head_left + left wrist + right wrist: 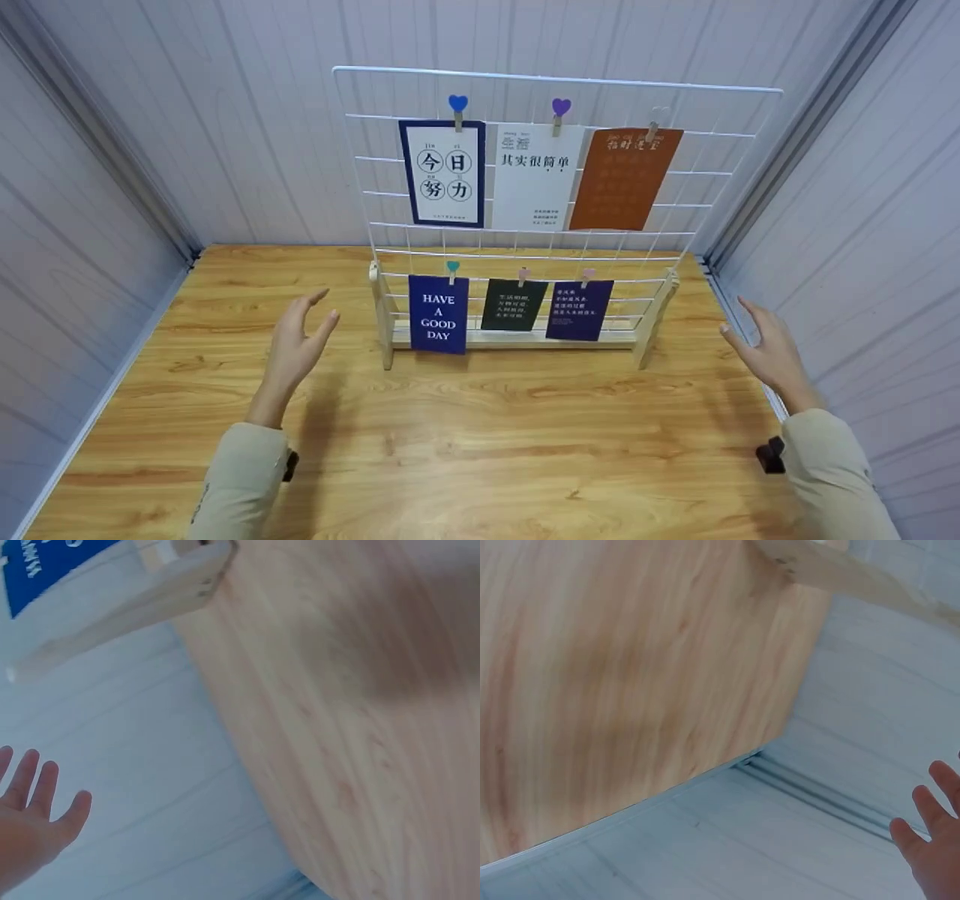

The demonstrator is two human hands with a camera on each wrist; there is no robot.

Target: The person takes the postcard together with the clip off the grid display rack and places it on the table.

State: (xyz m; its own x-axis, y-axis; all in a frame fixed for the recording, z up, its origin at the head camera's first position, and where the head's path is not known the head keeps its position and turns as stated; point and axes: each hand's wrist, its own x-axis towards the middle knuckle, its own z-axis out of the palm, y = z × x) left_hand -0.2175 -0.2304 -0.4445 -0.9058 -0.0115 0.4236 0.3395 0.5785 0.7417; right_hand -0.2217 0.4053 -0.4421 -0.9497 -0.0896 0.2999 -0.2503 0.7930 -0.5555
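Observation:
A white wire grid rack (555, 77) on a wooden stand (517, 343) faces me, with cards clipped to it by small heart-topped pegs. Its upper row has a blue-bordered card (445, 174), a white card (534, 187) and an orange card (626, 184). Below hang a blue "HAVE A GOOD DAY" card (439, 337), a dark green card (513, 306) and a purple card (579, 322). To the left of the stand my left hand (295, 349) holds nothing, its fingers spread. My right hand (772, 356), likewise holding nothing, is off to the right side. Neither touches the rack.
The wood-patterned table (480, 442) spreads in front of the stand. Pale panelled walls (247, 135) close in the back and both sides. A dark wrist device (771, 455) shows at the right sleeve, and another (291, 465) at the left sleeve.

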